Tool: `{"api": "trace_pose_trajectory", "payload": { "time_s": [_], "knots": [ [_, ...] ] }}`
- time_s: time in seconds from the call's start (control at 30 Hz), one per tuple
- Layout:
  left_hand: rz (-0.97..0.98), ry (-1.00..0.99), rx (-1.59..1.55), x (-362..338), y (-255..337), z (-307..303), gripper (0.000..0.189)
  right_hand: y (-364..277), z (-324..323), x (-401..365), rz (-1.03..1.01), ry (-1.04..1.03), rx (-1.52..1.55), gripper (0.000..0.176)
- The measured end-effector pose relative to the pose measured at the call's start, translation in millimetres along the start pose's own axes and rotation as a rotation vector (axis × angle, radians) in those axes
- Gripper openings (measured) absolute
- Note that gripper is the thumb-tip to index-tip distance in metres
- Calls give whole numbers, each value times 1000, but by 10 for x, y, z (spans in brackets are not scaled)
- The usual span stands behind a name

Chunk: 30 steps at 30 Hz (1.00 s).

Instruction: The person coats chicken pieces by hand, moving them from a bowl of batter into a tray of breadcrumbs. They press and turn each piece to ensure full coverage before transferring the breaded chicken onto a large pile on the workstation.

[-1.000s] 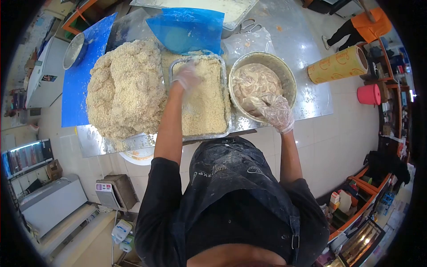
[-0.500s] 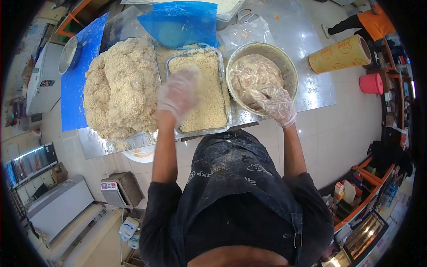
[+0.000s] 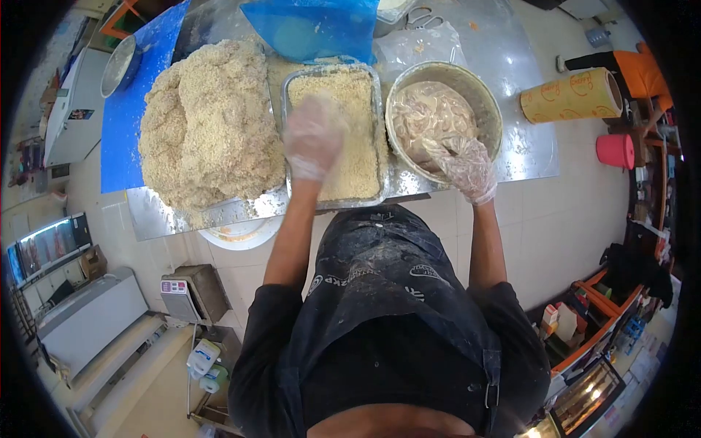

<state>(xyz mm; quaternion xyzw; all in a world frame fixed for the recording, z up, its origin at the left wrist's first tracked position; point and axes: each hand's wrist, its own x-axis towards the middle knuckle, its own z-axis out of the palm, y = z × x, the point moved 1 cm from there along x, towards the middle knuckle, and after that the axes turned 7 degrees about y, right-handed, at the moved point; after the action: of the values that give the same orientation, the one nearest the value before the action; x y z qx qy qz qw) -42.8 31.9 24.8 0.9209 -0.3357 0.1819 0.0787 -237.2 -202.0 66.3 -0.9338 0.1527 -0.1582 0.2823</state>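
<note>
My left hand (image 3: 314,139), in a clear plastic glove, is over a metal tray (image 3: 381,146) of pale breadcrumbs (image 3: 353,131). Motion smears its fingers, so their grip does not show. At the near right rim of a round bowl (image 3: 498,120) is my right hand (image 3: 467,169), gloved too. Its fingers are curled together against the wet, pale pieces of raw meat (image 3: 432,117) inside; whatever lies between the fingertips is hidden. Left of the tray rises a big heap of crumb-coated pieces (image 3: 212,124).
Beyond the tray lies a blue plastic bag (image 3: 318,29), with scissors (image 3: 418,18) and a clear bag (image 3: 420,50) beside it. A large film roll (image 3: 566,97) rests at the table's right edge. A person in orange (image 3: 639,73) is farther right.
The camera view has shifted, so the table sits a little higher and to the right. My left hand is still blurred above the crumbs; my right hand stays at the bowl.
</note>
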Motion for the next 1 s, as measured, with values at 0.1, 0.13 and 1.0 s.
{"api": "trace_pose_trajectory", "payload": {
  "time_s": [0.1, 0.13, 1.0],
  "knots": [
    [-455, -289, -622, -216, -415, 918, 68, -14, -75, -22, -391, 45, -242, 13],
    [-523, -363, -667, -247, -337, 928, 74, -26, -92, -26, -255, 48, -154, 13],
    [24, -297, -83, -193, 70, 208, 99, -3, 24, -7, -38, 89, -1, 14]
  ]
}}
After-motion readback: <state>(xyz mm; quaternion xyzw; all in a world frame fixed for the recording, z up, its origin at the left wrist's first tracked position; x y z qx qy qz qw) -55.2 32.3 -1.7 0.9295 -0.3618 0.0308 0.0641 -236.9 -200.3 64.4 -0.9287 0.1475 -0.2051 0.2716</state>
